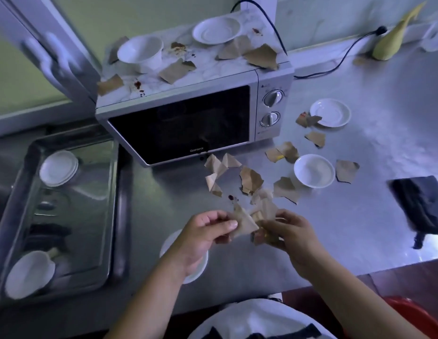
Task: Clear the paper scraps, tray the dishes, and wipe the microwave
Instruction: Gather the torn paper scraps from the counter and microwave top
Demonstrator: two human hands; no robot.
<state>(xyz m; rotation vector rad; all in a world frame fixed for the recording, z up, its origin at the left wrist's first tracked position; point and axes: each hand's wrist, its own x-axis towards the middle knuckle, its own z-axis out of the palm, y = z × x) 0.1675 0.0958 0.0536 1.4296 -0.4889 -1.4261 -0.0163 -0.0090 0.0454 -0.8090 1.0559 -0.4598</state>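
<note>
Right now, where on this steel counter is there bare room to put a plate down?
The steel counter is bare between the silver metal tray and the brown paper scraps, and again between the white bowl and the black cloth. In front of the silver microwave and on its top it is crowded with scraps.

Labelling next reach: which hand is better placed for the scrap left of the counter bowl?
Right, probably: right hand lies nearer that scrap by the bowl; left hand would cross over. Both hold other scraps.
</note>
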